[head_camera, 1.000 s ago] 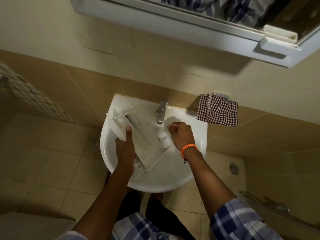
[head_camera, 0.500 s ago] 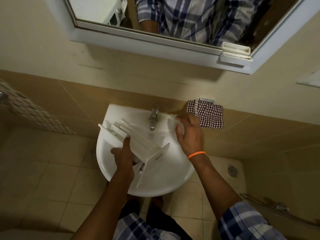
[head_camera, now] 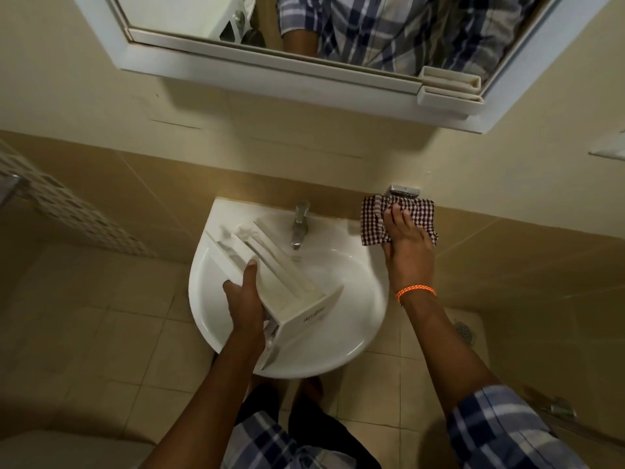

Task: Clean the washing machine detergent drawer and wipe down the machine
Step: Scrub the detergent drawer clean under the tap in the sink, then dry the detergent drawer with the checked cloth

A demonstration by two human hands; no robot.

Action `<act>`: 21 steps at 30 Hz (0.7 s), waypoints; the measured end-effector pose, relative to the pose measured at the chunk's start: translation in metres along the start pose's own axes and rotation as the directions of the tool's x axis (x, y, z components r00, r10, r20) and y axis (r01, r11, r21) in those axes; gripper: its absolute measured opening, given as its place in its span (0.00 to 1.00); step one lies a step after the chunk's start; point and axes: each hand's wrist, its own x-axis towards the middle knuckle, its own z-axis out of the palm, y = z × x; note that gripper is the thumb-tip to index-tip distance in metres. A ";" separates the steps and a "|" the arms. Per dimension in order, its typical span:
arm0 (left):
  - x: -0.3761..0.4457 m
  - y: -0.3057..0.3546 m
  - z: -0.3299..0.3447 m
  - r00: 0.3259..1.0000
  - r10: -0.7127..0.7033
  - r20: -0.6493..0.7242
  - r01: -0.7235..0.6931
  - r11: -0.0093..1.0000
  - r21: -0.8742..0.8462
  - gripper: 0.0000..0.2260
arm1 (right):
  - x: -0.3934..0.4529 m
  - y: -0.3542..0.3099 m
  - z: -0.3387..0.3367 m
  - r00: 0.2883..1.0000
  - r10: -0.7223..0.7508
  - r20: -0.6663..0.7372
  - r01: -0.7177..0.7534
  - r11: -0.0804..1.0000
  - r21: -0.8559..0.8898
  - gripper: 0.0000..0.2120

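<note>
The white detergent drawer [head_camera: 270, 272] lies tilted in the white wash basin [head_camera: 338, 340], its front panel toward me. My left hand [head_camera: 245, 297] grips the drawer's left side, thumb on top. My right hand [head_camera: 407, 245] reaches right of the basin and closes on the brown-and-white checked cloth [head_camera: 372, 218], which hangs from a chrome wall holder [head_camera: 404, 190]. An orange cord circles my right wrist. The washing machine shows only as a small reflection in the mirror [head_camera: 233, 22].
A chrome tap [head_camera: 299, 225] stands at the back of the basin, right of the drawer. The white-framed mirror cabinet juts out overhead. Beige tiled floor lies below, with a drain [head_camera: 465, 330] at right and a metal fitting [head_camera: 558, 409] low right.
My right hand left the tap area, moved right and took hold of the checked cloth. My left hand shifted the drawer so its front panel faces me. The view tilted up.
</note>
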 end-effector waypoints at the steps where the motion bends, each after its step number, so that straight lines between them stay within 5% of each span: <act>1: 0.000 -0.001 -0.001 1.000 0.008 0.007 -0.008 1.000 -0.006 0.26 | 0.000 0.001 -0.005 1.000 -0.004 -0.014 0.005 0.999 0.047 0.30; 6: -0.008 -0.002 -0.007 0.999 0.038 0.031 -0.037 0.999 -0.024 0.28 | -0.004 -0.007 -0.025 0.985 0.113 -0.130 -0.079 0.966 0.245 0.18; 9: -0.016 -0.002 -0.013 0.998 0.036 0.048 -0.033 0.998 -0.061 0.24 | -0.004 -0.017 -0.032 0.942 0.308 -0.130 -0.194 0.821 0.537 0.13; 12: -0.022 -0.002 -0.020 0.998 0.035 0.059 -0.030 0.996 -0.082 0.25 | -0.002 -0.033 -0.047 0.843 0.532 -0.079 -0.187 0.427 0.885 0.15; 14: -0.026 0.000 -0.026 0.997 0.051 0.065 -0.045 0.995 -0.090 0.32 | -0.003 -0.040 -0.051 0.790 0.595 0.146 -0.180 -0.002 0.984 0.18; 16: -0.028 -0.002 -0.033 0.996 0.057 0.065 -0.052 0.996 -0.078 0.39 | -0.011 -0.044 -0.050 0.768 0.503 0.396 -0.195 -0.405 0.893 0.24; 18: -0.028 -0.005 -0.041 0.995 0.051 0.088 -0.043 0.995 -0.091 0.38 | -0.024 -0.046 -0.045 0.735 0.408 0.542 -0.242 -0.589 0.771 0.29; 21: -0.032 -0.007 -0.056 0.986 0.050 0.160 -0.032 0.993 -0.115 0.32 | -0.045 -0.057 -0.034 0.716 0.276 0.641 -0.307 -0.701 0.644 0.29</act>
